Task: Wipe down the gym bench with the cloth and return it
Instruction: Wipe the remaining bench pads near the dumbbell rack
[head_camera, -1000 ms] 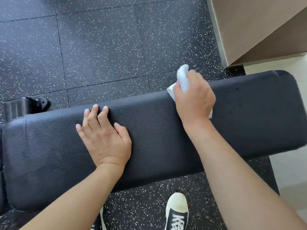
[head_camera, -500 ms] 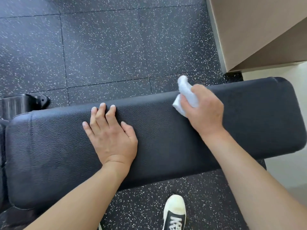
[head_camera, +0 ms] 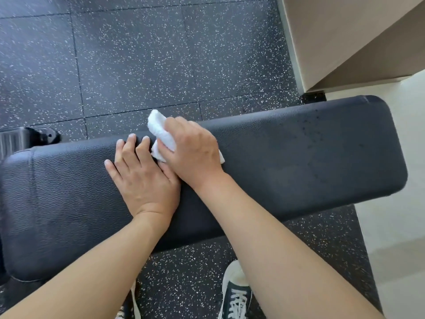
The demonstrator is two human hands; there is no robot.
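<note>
White and bunched, the cloth [head_camera: 162, 134] sits clenched in the right hand [head_camera: 192, 150], whose fingers curl round it and press it onto the bench [head_camera: 310, 153] near the far edge, about midway along the pad. One end of the cloth pokes out past the knuckles over the far edge; a small corner shows behind the hand. The left hand [head_camera: 142, 178] lies flat on the pad just beside it, fingers straight and holding nothing, its forefinger side touching the right hand.

The cloth looks soft, light and limp, so it will fold and creep under pressure; a full-palm bunch like this one seems the sound way to hold it, with loose ends tucked in so they do not drag. The pad is grained black vinyl, firm and probably a little slick where damp.

The left hand blocks further travel that way. To the right the pad runs bare to its rounded end. Beyond the far edge lies speckled rubber floor [head_camera: 138, 65]; a beige wall [head_camera: 333, 38] stands off the far right corner, and a shoe [head_camera: 236, 293] is on the near side.
</note>
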